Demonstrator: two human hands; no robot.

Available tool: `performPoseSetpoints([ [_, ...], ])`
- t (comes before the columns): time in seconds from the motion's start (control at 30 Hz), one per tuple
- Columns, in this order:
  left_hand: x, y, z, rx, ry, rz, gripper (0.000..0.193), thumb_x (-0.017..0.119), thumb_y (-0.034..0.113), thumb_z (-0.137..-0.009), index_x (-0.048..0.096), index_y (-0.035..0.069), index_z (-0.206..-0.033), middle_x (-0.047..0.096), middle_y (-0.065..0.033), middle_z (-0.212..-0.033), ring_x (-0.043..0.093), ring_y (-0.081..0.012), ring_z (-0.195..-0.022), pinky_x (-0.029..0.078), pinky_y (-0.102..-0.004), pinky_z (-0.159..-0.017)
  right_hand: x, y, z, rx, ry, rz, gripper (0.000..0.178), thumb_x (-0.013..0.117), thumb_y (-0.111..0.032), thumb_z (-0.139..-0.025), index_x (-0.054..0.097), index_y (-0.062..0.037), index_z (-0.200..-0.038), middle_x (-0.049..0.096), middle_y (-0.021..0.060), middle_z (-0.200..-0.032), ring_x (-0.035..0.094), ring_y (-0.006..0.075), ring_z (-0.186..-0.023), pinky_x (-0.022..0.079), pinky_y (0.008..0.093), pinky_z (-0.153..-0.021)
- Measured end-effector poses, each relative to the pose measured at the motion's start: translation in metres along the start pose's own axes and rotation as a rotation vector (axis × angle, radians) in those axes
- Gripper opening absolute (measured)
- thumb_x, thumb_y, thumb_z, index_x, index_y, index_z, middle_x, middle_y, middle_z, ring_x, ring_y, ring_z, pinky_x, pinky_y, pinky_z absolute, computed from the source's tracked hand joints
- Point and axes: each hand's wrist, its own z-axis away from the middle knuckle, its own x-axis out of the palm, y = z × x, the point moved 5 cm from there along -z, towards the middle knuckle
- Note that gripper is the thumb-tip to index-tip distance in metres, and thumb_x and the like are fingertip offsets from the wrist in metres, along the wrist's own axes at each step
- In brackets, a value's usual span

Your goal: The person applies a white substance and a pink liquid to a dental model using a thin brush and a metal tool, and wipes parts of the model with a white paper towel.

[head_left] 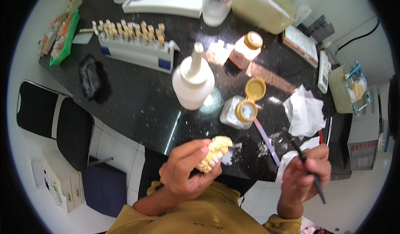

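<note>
At the table's near edge, my left hand (185,165) is closed around a yellow plaster dental model (223,142). A few white teeth (215,160) on it face right. My right hand (306,171), held apart on the right, pinches a slim black-handled tool (303,155); its thin tip points away from me, too fine to tell whether it is a brush or a carver. Between and beyond the hands stands a small clear jar (234,112) with its yellow flip lid (255,89) raised. Beside that lies a pale purple nail file-like strip (266,141). White powder or shavings (266,147) dot the tabletop there.
A white squeeze bottle (193,84) stands upright mid-table, with a pink-filled jar (246,51) beyond. A shade guide rack (137,51) and black pouch (89,76) are left. Crumpled tissue (305,111) lies right. At the back are a glass (217,5) and a basket (264,7).
</note>
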Motion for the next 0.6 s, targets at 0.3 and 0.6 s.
performPoseSetpoints([
  [0.3,-0.012,-0.001,-0.01,-0.088,-0.117,0.192,0.045,0.081,-0.001,-0.069,0.058,-0.002,-0.108,0.069,-0.0228,-0.099,0.072,-0.0258,-0.085,0.059,-0.031,-0.072,0.014,-0.008,-0.183,-0.028,0.066,0.219,0.024,0.066,-0.021,-0.092,0.066,-0.0001,-0.103,0.064,0.003,-0.077,0.053,0.0044,-0.062,0.038,0.0169,-0.051],
  [0.6,-0.019,-0.014,-0.012,-0.104,-0.139,0.211,0.044,0.08,-0.002,-0.071,0.057,-0.003,-0.109,0.069,-0.0236,-0.1,0.073,-0.0264,-0.085,0.06,-0.0315,-0.071,0.129,0.073,-0.278,-0.018,-0.399,0.747,0.026,0.075,-0.026,-0.08,0.074,-0.0007,-0.087,0.068,0.0157,-0.074,0.063,0.0235,-0.066,0.049,0.036,-0.063],
])
